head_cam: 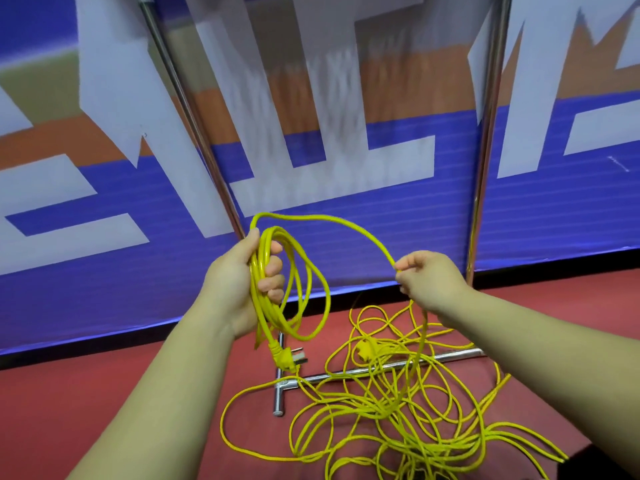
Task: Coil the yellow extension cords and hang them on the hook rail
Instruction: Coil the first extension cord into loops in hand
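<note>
While my left grip point(242, 282) curls round the yellow coil point(264, 308), my right grip point(429, 278) pinches the loose strand point(346, 223) above the tangled pile point(384, 407) on the floor point(104, 393).

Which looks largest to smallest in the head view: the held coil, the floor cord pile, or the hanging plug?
1. cord pile
2. coil in the left hand, nearer the camera, so its true size is unsure
3. hanging plug, plainly smallest

The cords point(381, 393) were bright yellow, the floor point(104, 393) dull red, the poles point(485, 133) shiny chrome, and the banner point(398, 220) carried blue, white and orange shapes.
</note>
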`<state>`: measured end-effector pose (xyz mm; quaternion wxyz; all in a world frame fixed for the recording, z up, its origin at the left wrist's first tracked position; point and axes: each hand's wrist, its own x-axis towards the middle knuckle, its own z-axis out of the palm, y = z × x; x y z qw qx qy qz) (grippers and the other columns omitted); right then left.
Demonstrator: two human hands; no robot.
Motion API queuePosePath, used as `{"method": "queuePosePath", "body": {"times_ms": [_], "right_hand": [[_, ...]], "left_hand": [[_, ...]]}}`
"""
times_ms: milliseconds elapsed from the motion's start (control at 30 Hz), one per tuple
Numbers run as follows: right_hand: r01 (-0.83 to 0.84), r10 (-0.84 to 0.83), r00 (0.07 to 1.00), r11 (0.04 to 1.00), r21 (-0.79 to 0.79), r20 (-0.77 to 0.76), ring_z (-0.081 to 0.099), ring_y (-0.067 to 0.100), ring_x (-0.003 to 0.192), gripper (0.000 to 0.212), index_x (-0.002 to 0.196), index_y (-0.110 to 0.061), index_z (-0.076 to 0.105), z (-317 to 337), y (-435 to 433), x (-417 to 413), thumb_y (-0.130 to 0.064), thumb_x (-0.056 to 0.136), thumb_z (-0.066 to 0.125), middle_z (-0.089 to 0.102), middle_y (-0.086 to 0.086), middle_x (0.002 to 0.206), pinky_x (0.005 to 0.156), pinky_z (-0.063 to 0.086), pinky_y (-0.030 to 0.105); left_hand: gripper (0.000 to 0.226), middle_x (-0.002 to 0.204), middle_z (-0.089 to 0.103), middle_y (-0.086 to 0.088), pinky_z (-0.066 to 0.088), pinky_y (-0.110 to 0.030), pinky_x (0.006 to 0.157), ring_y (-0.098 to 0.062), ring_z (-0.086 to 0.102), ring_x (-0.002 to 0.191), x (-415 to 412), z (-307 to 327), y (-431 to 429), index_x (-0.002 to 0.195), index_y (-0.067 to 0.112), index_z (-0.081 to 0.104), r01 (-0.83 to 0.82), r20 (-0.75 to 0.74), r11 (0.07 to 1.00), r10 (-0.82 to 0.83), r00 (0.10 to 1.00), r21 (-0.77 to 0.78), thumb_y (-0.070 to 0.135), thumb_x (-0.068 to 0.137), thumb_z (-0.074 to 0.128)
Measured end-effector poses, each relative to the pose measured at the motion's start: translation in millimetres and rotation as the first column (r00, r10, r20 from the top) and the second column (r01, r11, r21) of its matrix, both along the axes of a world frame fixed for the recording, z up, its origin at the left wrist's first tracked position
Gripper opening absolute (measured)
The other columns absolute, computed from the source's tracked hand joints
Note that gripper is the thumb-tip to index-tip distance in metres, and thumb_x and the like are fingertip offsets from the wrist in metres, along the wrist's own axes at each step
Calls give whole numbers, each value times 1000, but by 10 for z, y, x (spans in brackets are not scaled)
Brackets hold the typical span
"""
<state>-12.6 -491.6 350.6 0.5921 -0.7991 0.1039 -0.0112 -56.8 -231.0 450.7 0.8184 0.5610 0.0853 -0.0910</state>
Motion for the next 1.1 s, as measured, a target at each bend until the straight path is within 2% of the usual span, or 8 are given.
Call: {"method": "queuePosePath", "body": {"times_ms": [100,167,333,467,767,933,1033,1100], "right_hand": [[-168,152,986,920,-353,-73,67,25,66,13,79,-20,70,-37,-74,3,-9,84,66,67,-1,64,60,52,30],[-378,339,925,770,-514,-171,61,17,60,15,83,-23,72,59,-59,-66,-10,85,65,66,-4,65,58,49,24],[-751,696,618,384,-538,-365,64,11,68,17,94,-25,73,318,59,-333,-13,85,68,76,3,88,67,53,25],[-817,806,480,267,-511,-346,61,8,69,19,100,-21,74,505,102,-488,-11,88,63,68,-11,76,65,50,23],[-676,784,620,513,-529,-31,63,6,75,22,97,-28,68,650,-29,-499,-10,85,68,71,-3,90,68,49,20],[-268,369,918,847,-459,146,61,11,60,15,78,-25,64,567,-144,-304,-11,82,69,70,-2,72,59,47,27],[-69,125,978,951,-301,169,65,25,62,13,78,-21,63,514,-199,-213,-9,80,67,71,5,70,59,54,35],[-42,75,981,983,-181,179,63,19,57,14,81,-19,62,515,-229,-193,-7,82,70,68,2,67,55,50,31]], "left_hand": [[34,57,37,4,32,-20,38,-7,31,38,0,31,-26,85,16,58,-18,51,1000,18,999,-20,45,100,49],[33,57,36,5,34,-21,39,-7,32,39,3,38,-31,84,17,58,-35,67,999,36,997,-13,46,100,51],[31,55,35,6,39,-21,41,-7,34,41,21,-18,-54,84,17,55,-69,84,997,67,994,17,43,100,51],[31,53,37,6,45,-22,45,-8,41,43,28,-62,-121,85,18,55,-91,76,996,89,993,19,43,101,50],[19,60,36,3,29,-17,37,-6,30,41,7,-164,-257,82,17,53,-46,125,971,17,992,236,19,100,59],[19,57,34,2,26,-17,37,-6,30,39,26,-237,-313,81,17,53,-92,103,971,70,992,222,16,97,62],[24,55,34,3,23,-18,38,-7,29,39,46,-238,-327,76,19,52,-131,117,978,113,987,162,21,98,62],[26,54,34,3,22,-20,40,-7,28,39,52,-229,-332,74,20,53,-132,121,982,116,986,137,24,98,61]]}}
